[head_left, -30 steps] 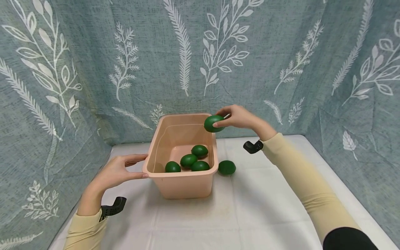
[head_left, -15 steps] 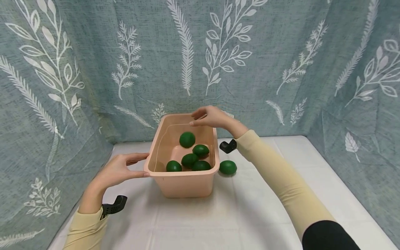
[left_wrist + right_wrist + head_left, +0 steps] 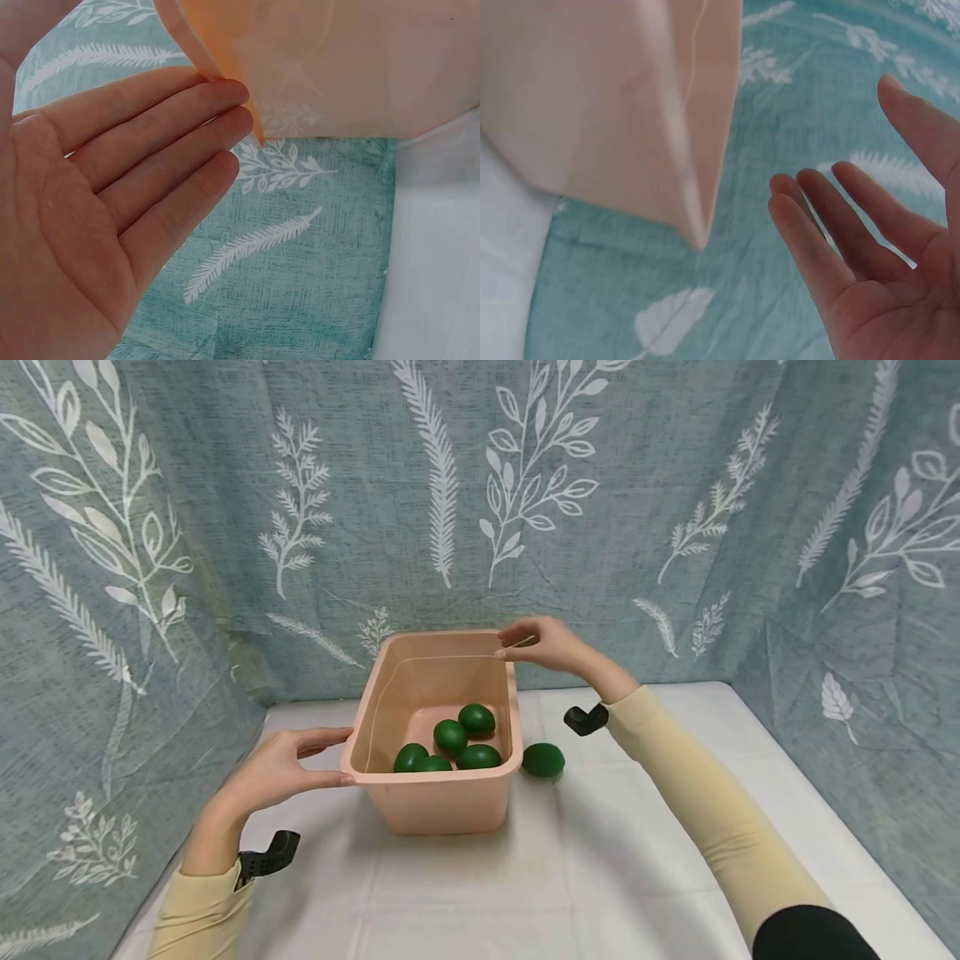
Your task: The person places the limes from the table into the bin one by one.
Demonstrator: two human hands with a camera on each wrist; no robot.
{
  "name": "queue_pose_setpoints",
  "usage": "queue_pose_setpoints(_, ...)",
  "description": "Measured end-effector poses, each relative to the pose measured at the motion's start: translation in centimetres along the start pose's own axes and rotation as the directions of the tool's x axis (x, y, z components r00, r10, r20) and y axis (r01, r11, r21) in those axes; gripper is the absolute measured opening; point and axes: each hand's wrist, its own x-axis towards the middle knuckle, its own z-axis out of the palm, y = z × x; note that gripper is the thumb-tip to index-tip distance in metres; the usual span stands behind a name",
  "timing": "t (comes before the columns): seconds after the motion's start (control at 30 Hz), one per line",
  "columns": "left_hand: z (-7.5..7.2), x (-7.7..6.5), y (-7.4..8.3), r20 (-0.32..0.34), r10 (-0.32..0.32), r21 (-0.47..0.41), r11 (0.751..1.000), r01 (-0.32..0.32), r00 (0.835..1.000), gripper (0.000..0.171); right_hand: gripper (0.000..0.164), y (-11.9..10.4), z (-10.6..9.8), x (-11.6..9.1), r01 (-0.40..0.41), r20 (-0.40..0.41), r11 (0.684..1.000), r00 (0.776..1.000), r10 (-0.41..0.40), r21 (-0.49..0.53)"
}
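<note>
A peach plastic tub (image 3: 442,802) stands on the white-covered table with several smooth, dark green oval fruits (image 3: 478,757) lying inside it. My left hand (image 3: 281,770) rests at the tub's left rim, fingers extended and thumb lower down near the front corner. In the left wrist view its fingertips (image 3: 238,93) meet the tub's edge. Above the tub's back right corner is my right hand (image 3: 551,645), holding nothing. The right wrist view shows that hand's fingers (image 3: 802,232) loosely spread, apart from the tub. Another green fruit (image 3: 543,761) lies on the table against the tub's right side.
A white cloth (image 3: 645,843) covers the table. Blue-green curtains (image 3: 360,527) with white leaf prints rise behind the table and along both sides. Black wrist straps (image 3: 587,720) sit on both forearms.
The right hand brought a green fruit over the tub and let it drop in, then moved back right to the rim. Fruits inside shifted. The left hand stayed at the rim.
</note>
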Motion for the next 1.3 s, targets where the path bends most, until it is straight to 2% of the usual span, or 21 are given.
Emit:
queue_pose_setpoints(0.3,0.0,-0.1,0.1,-0.007,-0.001,0.008,1.0,0.001,1.0,0.066,0.054,4.5,0.3,-2.7,-0.054,-0.019,0.997,0.998,0.055,0.051)
queue_pose_setpoints(0.43,0.0,-0.1,0.0,-0.006,-0.003,0.015,1.0,0.003,1.0,0.066,0.055,6.7,1.2,-3.4,-0.079,-0.023,0.996,0.996,0.08,0.041)
queue_pose_setpoints(0.8,0.1,-0.1,0.0,-0.008,0.002,0.016,1.0,-0.002,1.0,0.065,0.055,11.4,4.6,-4.8,-0.152,-0.007,0.983,0.988,0.154,0.101)
queue_pose_setpoints(1.3,0.0,-0.1,-0.1,-0.012,0.009,-0.005,1.0,-0.009,1.0,0.065,0.062,14.5,8.7,-6.1,-0.198,0.053,0.975,0.98,0.193,0.106)
